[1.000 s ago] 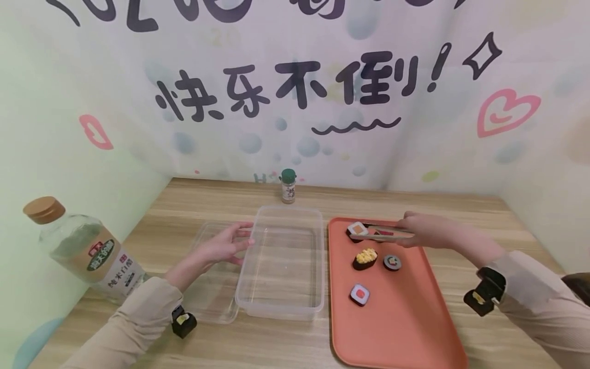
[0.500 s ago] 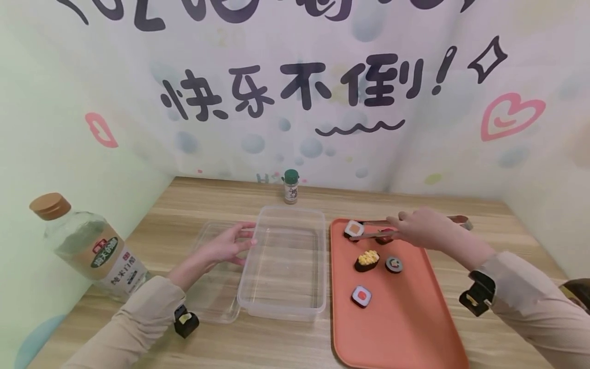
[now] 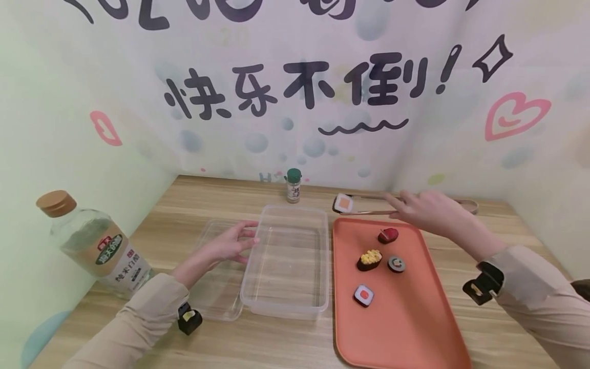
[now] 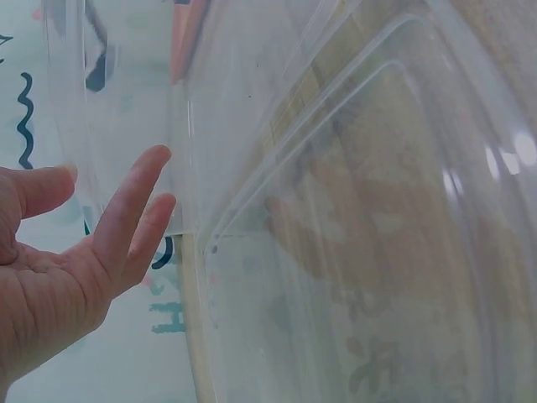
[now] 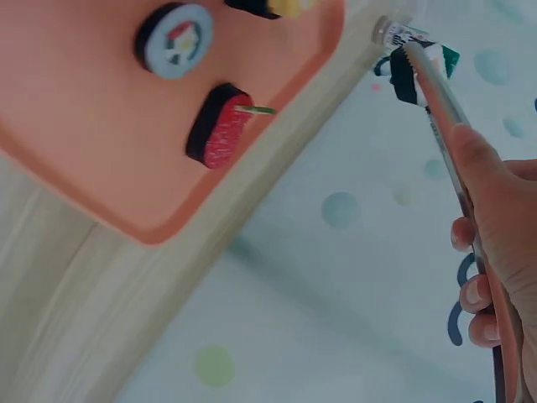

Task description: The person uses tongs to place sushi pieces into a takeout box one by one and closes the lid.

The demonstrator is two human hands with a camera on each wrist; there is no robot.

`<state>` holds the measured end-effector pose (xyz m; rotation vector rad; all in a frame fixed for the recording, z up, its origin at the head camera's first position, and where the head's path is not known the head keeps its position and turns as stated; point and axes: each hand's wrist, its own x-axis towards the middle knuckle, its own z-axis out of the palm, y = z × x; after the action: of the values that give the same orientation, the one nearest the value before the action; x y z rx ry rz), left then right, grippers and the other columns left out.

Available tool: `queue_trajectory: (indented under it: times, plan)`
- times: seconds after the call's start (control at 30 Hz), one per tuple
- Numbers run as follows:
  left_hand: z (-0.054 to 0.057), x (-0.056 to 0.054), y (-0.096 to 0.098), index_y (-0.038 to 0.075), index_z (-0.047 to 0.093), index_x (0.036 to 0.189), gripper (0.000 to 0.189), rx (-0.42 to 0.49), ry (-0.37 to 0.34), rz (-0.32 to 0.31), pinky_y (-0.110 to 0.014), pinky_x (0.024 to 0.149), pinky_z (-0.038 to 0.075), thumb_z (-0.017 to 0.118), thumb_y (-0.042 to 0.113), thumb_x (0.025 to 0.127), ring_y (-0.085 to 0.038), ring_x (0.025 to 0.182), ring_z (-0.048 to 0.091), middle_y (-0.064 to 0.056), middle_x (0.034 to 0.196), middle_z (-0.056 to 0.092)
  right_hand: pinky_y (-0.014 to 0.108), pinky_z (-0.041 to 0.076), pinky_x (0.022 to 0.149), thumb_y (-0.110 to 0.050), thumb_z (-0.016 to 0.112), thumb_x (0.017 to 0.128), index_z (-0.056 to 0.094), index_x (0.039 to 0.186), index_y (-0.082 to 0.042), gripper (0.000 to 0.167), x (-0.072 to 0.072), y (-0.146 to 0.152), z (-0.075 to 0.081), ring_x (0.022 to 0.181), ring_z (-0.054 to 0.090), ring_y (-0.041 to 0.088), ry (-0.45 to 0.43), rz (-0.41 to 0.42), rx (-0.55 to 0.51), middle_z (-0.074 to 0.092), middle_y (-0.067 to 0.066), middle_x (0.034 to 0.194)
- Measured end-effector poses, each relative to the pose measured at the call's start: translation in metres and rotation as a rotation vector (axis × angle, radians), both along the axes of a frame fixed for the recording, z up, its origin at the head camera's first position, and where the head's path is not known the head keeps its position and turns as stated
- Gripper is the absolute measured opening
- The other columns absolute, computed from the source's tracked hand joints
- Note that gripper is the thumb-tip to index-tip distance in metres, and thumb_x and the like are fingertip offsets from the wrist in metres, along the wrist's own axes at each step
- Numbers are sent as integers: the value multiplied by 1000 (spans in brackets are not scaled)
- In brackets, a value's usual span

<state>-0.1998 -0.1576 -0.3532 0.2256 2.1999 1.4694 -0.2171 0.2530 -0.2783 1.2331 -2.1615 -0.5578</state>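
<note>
My right hand (image 3: 428, 212) grips a pair of metal tongs (image 5: 436, 88). Their tips pinch a square sushi roll (image 3: 343, 203) with white rice and an orange centre, held up past the far edge of the orange tray (image 3: 396, 328). Left on that tray are a red-topped sushi (image 3: 388, 235), a corn-topped sushi (image 3: 370, 260), a round roll (image 3: 396, 264) and a square roll with a red centre (image 3: 364, 295). My left hand (image 3: 230, 242), fingers loosely extended, touches the left rim of a clear plastic box (image 3: 282, 309), which has nothing in it.
A clear lid (image 3: 216, 310) lies left of the box, partly under my left forearm. A large vinegar bottle (image 3: 103, 251) stands at the far left. Behind the box is a small green-capped shaker (image 3: 293, 185). A printed cloth (image 3: 258, 143) hangs at the table's back edge.
The tongs have lifted the orange-centred sushi roll off the tray's far left corner, moving it up and slightly left. My left hand keeps its place at the box.
</note>
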Motion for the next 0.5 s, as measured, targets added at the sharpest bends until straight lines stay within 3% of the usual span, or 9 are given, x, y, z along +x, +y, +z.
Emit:
queue_trajectory:
  times: [0.03, 0.23, 0.33, 0.4, 0.47, 0.5]
  plan:
    - [0, 0, 0, 1, 19, 142, 53, 1, -2, 0, -39, 77, 58, 44, 10, 96, -45, 117, 46, -32, 141, 26, 21, 16, 34, -40, 3, 98, 58, 113, -4, 68, -1, -2, 2, 39, 16, 11, 10, 13, -12, 46, 7, 63]
    - [1, -1, 0, 0, 18, 141, 53, -2, -2, -3, -39, 75, 58, 43, 10, 96, -45, 116, 47, -33, 139, 28, 22, 17, 34, -45, 6, 97, 57, 114, -9, 64, -9, -27, 14, 39, 19, 13, -16, 49, -29, 46, 6, 59]
    - [1, 0, 1, 1, 19, 141, 53, -8, 1, -1, -40, 75, 58, 43, 10, 96, -44, 115, 48, -33, 138, 30, 21, 18, 33, -44, 35, 97, 56, 118, -12, 43, -10, -48, 17, 39, 20, 11, -68, 40, 37, 42, 3, 53]
    - [1, 1, 1, 1, 19, 141, 53, -6, 0, -1, -40, 76, 58, 44, 11, 96, -44, 116, 48, -33, 138, 30, 21, 19, 33, -42, 52, 90, 56, 120, -13, 42, -11, -63, 16, 38, 20, 11, -110, 40, 77, 38, 1, 49]
    - [2, 1, 1, 1, 18, 141, 53, -5, -3, 3, -41, 77, 57, 43, 11, 96, -45, 118, 46, -33, 138, 30, 20, 18, 33, -41, 63, 82, 56, 121, -14, 48, -14, -80, 13, 38, 21, 10, -167, 24, 119, 34, -2, 45]
    - [2, 2, 1, 1, 18, 141, 53, -3, -4, 3, -41, 77, 57, 43, 11, 96, -45, 119, 45, -33, 138, 30, 20, 18, 33, -42, 61, 83, 56, 120, -14, 46, -16, -88, 11, 36, 23, 10, -192, 20, 133, 33, -2, 44]
